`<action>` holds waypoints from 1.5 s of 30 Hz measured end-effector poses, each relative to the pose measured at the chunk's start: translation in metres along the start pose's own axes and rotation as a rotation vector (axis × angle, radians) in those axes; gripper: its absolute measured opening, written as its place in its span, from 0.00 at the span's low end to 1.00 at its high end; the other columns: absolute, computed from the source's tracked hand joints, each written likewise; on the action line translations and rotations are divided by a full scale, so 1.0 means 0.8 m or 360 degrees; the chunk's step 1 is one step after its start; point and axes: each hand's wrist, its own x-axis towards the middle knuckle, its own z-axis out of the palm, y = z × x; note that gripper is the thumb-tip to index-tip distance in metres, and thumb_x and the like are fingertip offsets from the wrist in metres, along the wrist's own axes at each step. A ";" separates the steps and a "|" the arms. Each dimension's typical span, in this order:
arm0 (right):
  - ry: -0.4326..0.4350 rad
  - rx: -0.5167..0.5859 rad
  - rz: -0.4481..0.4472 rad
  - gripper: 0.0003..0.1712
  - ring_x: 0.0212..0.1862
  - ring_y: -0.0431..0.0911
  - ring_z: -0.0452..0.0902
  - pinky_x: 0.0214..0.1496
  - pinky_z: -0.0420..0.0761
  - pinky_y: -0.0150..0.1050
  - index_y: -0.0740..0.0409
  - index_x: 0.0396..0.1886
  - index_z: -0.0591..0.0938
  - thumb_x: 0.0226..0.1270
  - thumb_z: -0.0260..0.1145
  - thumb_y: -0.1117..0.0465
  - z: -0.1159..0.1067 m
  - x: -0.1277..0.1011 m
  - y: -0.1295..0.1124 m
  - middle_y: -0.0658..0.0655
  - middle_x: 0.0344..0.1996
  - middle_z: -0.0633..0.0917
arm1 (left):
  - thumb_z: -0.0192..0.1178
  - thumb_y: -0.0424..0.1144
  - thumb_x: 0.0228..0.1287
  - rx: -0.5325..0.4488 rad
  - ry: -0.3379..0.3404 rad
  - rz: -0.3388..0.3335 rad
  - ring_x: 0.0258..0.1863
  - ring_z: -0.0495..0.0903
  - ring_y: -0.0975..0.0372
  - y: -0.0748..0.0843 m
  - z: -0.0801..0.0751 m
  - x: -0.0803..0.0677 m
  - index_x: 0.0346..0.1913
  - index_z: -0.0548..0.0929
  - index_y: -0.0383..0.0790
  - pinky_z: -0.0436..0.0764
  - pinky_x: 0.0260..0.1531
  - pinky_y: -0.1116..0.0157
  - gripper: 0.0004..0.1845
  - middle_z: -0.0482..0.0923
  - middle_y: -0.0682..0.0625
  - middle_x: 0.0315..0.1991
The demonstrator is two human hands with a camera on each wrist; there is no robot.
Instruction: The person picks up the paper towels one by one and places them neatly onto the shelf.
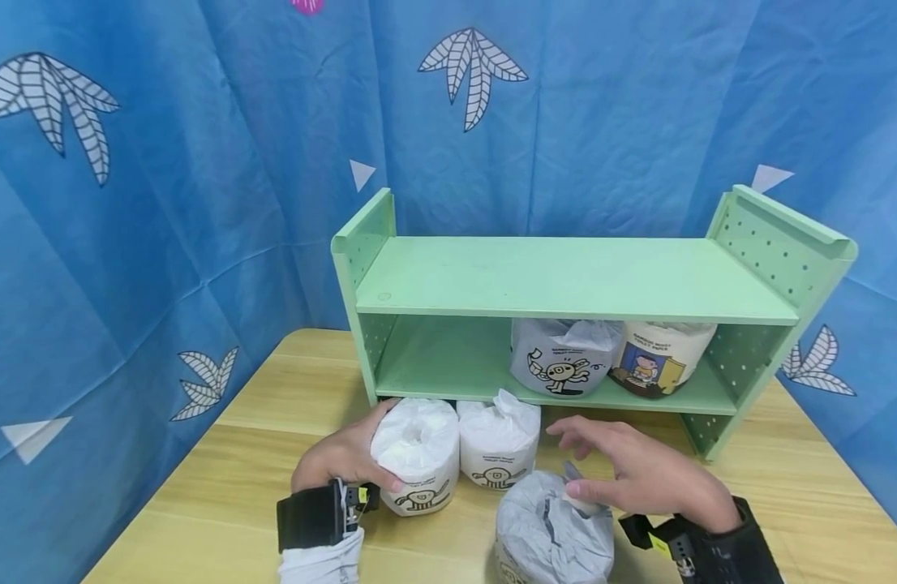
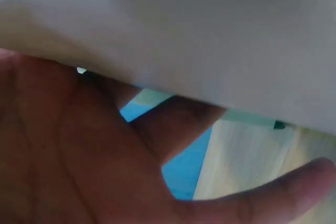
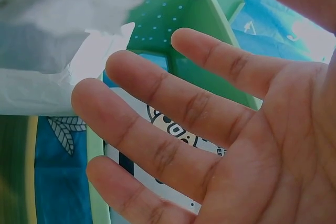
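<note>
My left hand (image 1: pixel 342 458) holds a white paper-wrapped toilet roll (image 1: pixel 418 454) from its left side, thumb across the front and a finger behind. In the left wrist view, the palm (image 2: pixel 68 145) lies along the roll's pale wrapper (image 2: pixel 199 35), fingers spread beneath it. Directly right of that roll stands another white toilet roll (image 1: pixel 498 442). A grey-wrapped toilet roll (image 1: pixel 547 535) stands nearer the front. Over its right edge is my right hand (image 1: pixel 638 470), with the thumb close to its crumpled top. In the right wrist view, this hand's fingers (image 3: pixel 157 142) are extended and spread.
A green two-tier shelf (image 1: pixel 565 280) stands behind the rolls on the wooden table (image 1: pixel 222 487). Its lower tier holds a grey-wrapped roll (image 1: pixel 561 361) and a cream roll with a printed picture (image 1: pixel 660 357) at the right. A blue patterned curtain (image 1: pixel 609 122) hangs behind.
</note>
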 end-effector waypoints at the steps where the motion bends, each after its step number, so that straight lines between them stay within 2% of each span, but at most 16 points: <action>1: 0.0001 0.0001 0.0000 0.31 0.51 0.46 0.78 0.48 0.81 0.45 0.50 0.65 0.70 0.67 0.64 0.44 0.000 0.000 0.000 0.46 0.50 0.79 | 0.81 0.36 0.34 -0.0002 0.0000 0.0015 0.61 0.65 0.45 -0.001 0.000 0.001 0.73 0.50 0.33 0.64 0.61 0.51 0.63 0.63 0.35 0.64; 5: -0.0005 0.0008 0.0010 0.31 0.51 0.45 0.77 0.48 0.81 0.44 0.50 0.65 0.70 0.67 0.64 0.43 -0.001 0.000 0.000 0.46 0.50 0.79 | 0.80 0.32 0.34 -0.0113 -0.0005 0.0059 0.61 0.65 0.45 -0.007 0.002 0.003 0.72 0.53 0.32 0.64 0.62 0.51 0.60 0.64 0.36 0.64; 15: -0.0040 0.0050 0.0060 0.31 0.51 0.46 0.77 0.48 0.80 0.43 0.49 0.65 0.70 0.67 0.63 0.42 -0.001 -0.001 0.000 0.45 0.50 0.79 | 0.81 0.30 0.30 -0.0014 0.0123 0.0112 0.57 0.70 0.48 -0.014 0.000 0.000 0.65 0.65 0.30 0.67 0.59 0.52 0.52 0.72 0.40 0.58; 23: 0.0013 -0.0031 0.0029 0.33 0.50 0.43 0.77 0.49 0.81 0.46 0.50 0.65 0.70 0.66 0.63 0.41 0.000 -0.003 -0.001 0.45 0.50 0.80 | 0.82 0.31 0.28 0.0025 0.0129 0.0078 0.56 0.71 0.49 -0.016 0.000 0.001 0.63 0.67 0.32 0.68 0.58 0.55 0.52 0.73 0.41 0.56; 28: 0.0013 -0.0026 0.0031 0.33 0.51 0.44 0.77 0.49 0.81 0.46 0.50 0.65 0.70 0.66 0.63 0.41 0.000 -0.003 0.000 0.46 0.50 0.80 | 0.83 0.33 0.27 0.0098 0.0116 0.0065 0.56 0.71 0.48 -0.014 -0.003 0.001 0.64 0.67 0.33 0.71 0.57 0.52 0.52 0.72 0.41 0.56; 33: 0.0006 -0.0017 0.0010 0.33 0.51 0.48 0.78 0.48 0.81 0.46 0.51 0.65 0.69 0.66 0.63 0.42 -0.002 -0.003 0.000 0.48 0.50 0.80 | 0.83 0.33 0.27 0.0112 0.0116 0.0030 0.56 0.70 0.47 -0.011 -0.003 0.001 0.64 0.68 0.34 0.70 0.57 0.49 0.52 0.72 0.41 0.56; 38: -0.0006 -0.0007 0.0048 0.33 0.51 0.47 0.78 0.49 0.81 0.47 0.50 0.66 0.69 0.66 0.63 0.41 -0.003 -0.003 0.000 0.47 0.51 0.79 | 0.83 0.33 0.27 0.0105 0.0133 -0.0012 0.56 0.71 0.47 -0.008 -0.002 -0.001 0.64 0.69 0.35 0.70 0.58 0.48 0.52 0.72 0.41 0.56; 45: -0.0005 -0.0008 0.0063 0.33 0.51 0.48 0.78 0.49 0.81 0.47 0.50 0.66 0.69 0.66 0.63 0.41 -0.005 -0.003 0.000 0.47 0.51 0.79 | 0.83 0.33 0.26 0.0080 0.0131 0.0083 0.55 0.70 0.47 -0.001 -0.007 -0.005 0.63 0.69 0.35 0.69 0.57 0.50 0.51 0.73 0.41 0.55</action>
